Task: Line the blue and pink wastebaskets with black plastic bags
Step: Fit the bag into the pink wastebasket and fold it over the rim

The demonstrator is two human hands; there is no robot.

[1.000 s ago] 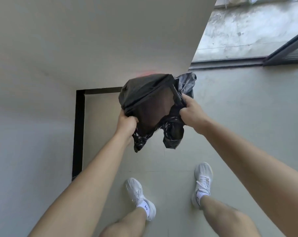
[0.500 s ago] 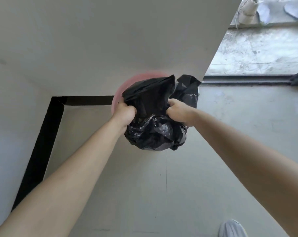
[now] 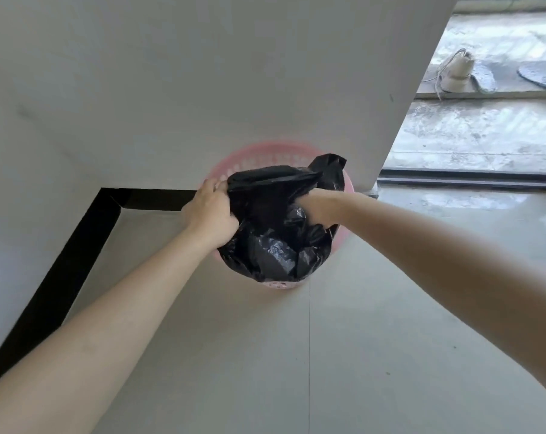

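Observation:
A pink mesh wastebasket point(image 3: 259, 156) stands on the floor against the white wall. A crumpled black plastic bag point(image 3: 275, 233) hangs over its opening and covers most of it. My left hand point(image 3: 210, 211) grips the bag's left edge at the basket's left rim. My right hand point(image 3: 315, 206) is pushed into the bag from the right, its fingers hidden in the plastic. No blue wastebasket is in view.
A white wall fills the upper left, with a black baseboard point(image 3: 77, 249) running along the pale tiled floor point(image 3: 296, 355). At the right, a sliding-door track point(image 3: 466, 178) leads to a wet concrete area with a white shoe point(image 3: 456, 72).
The bag has gone from held up and spread between my hands to lowered over the pink basket. My view has swung forward, so my feet have left the frame.

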